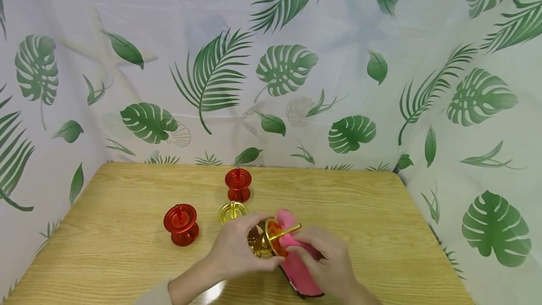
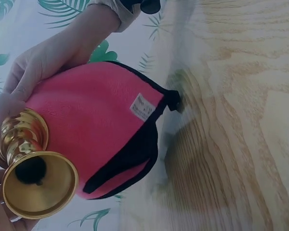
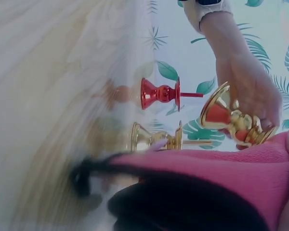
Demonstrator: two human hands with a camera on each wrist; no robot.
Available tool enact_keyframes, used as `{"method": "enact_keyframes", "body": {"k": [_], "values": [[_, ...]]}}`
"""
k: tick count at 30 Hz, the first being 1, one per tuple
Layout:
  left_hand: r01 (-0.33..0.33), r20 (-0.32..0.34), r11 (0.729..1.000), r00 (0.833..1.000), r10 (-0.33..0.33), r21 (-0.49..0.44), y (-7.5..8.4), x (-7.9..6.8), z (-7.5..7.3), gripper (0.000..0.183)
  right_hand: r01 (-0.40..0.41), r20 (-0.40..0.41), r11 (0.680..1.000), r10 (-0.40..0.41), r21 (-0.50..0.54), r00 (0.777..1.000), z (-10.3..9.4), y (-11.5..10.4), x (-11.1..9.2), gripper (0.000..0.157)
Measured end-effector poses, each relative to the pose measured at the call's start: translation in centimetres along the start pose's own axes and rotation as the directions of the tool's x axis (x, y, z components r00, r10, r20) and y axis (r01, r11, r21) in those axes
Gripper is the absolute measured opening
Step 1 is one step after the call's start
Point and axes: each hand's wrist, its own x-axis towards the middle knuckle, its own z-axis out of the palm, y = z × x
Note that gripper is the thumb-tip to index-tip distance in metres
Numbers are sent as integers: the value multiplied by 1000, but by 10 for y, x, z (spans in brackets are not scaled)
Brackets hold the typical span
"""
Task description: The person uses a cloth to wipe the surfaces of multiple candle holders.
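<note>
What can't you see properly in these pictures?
- Head view: the left hand hides the base of the gold candlestick.
- Head view: the right hand covers part of the pink cloth.
- Right wrist view: the wooden table is blurred.

Only one label: small white sewn tag point(image 2: 143, 107) on the pink cloth point(image 2: 96, 120), near its black-trimmed edge, left wrist view; faint print lines on it, too small and blurred to read; no brand or number made out; gold candle holder point(image 2: 31, 168), red holders point(image 1: 181, 224) and wooden surface point(image 1: 381, 229) carry no readable text; leaf-print backdrop point(image 1: 271, 60) has pattern only, no words or signs; right wrist view too blurred to show any lettering.
</note>
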Motion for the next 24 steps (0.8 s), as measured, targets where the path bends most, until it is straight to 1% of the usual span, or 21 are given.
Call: {"method": "enact_keyframes", "body": {"k": [2, 5, 7, 9, 11, 14, 16, 17, 19, 22, 24], "values": [[-30, -1, 997, 1000, 30, 68, 0, 1, 2, 70, -7, 5, 1000, 7, -22, 1000, 1, -3, 0, 15], [-103, -1, 977, 994, 105, 186, -1, 1, 6, 73, -29, 19, 999, 30, -43, 999, 3, -8, -1, 22], [-156, -5, 951, 987, 163, 267, -2, 1, 8, 75, -66, 32, 997, 68, -50, 997, 3, -11, -1, 26], [-204, -6, 917, 976, 220, 341, -3, 1, 11, 77, -118, 39, 992, 120, -54, 992, 3, -14, -1, 28], [-236, -10, 886, 965, 261, 400, -4, 1, 12, 79, -195, 33, 979, 197, -51, 980, 4, -17, 1, 26], [-276, -4, 840, 949, 314, 467, -4, 1, 12, 78, -311, 21, 949, 312, -49, 950, 4, -20, 4, 20], [-291, -1, 826, 943, 333, 483, -5, 1, 13, 78, -352, 19, 934, 354, -54, 935, 5, -22, 6, 17], [-293, 2, 824, 943, 334, 486, -4, 1, 12, 79, -353, 24, 934, 355, -58, 935, 5, -22, 6, 16], [-290, 8, 834, 946, 324, 470, -4, 0, 11, 79, -306, 34, 950, 308, -63, 951, 5, -22, 6, 19], [-248, 18, 878, 964, 264, 409, -4, 0, 9, 79, -201, 61, 978, 205, -63, 977, 4, -20, 5, 25], [-204, 24, 910, 977, 210, 362, -4, 0, 7, 78, -134, 80, 989, 140, -67, 987, 3, -19, 4, 25]]}}
